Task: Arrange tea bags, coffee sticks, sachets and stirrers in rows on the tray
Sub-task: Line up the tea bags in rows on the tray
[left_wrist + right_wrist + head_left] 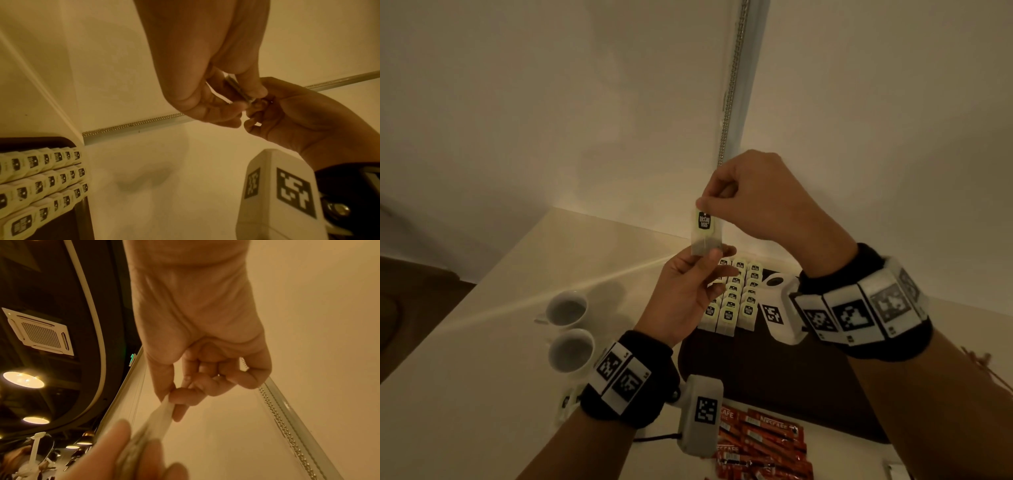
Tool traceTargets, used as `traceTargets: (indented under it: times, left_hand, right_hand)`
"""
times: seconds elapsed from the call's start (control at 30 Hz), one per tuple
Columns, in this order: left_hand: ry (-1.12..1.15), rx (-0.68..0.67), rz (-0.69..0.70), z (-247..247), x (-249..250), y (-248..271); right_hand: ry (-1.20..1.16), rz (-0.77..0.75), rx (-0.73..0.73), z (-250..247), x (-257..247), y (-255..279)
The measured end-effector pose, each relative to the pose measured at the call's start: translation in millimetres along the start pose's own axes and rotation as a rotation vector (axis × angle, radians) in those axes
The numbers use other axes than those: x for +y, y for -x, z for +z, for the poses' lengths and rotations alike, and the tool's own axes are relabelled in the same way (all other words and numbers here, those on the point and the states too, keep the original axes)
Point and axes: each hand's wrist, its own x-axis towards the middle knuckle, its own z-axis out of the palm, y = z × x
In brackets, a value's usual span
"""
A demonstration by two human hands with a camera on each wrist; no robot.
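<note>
Above the table I hold one pale tea bag (704, 233) with a black label between both hands. My right hand (739, 198) pinches its top edge from above. My left hand (695, 274) pinches its bottom end from below. The left wrist view shows the tea bag (238, 88) edge-on between the fingers, and in the right wrist view the tea bag (162, 415) hangs from my right fingertips. Below, three rows of tea bags (736, 298) lie on the dark tray (774, 370). Red coffee sticks (760, 442) lie heaped at the tray's near edge.
Two white cups (568, 329) stand on the white table (482, 342) left of the tray. A wall with a metal bead chain (732, 85) rises just behind the table. The rows of tea bags (41, 178) reach the tray's far corner.
</note>
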Motion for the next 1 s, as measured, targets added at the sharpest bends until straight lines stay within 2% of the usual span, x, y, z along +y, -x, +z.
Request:
traceTargets:
  times: [0.17,0.37,0.53,0.7,0.87,1.0]
  left_hand:
    - [-0.011,0.054,-0.010,4.0,1.7,1.8]
    - [-0.056,0.101,0.064,-0.1,1.7,-1.8]
    - [-0.118,0.116,0.113,-3.3,0.6,-3.6]
    - [-0.227,0.145,0.099,-14.4,0.3,0.7]
    - [-0.534,0.214,0.030,-63.8,1.3,33.8]
    - [-0.702,0.315,-0.047,-104.5,-2.3,74.7]
  right_hand:
    - [-0.019,0.010,-0.011,1.5,2.4,1.2]
    - [-0.078,-0.006,-0.002,1.7,7.6,4.8]
    - [-0.139,-0.038,0.049,6.6,13.7,9.3]
    - [-0.237,-0.034,0.107,12.1,35.8,17.6]
    - [-0.287,0.189,0.035,47.3,107.9,37.0]
    - [-0.264,0.397,-0.149,90.0,163.5,60.4]
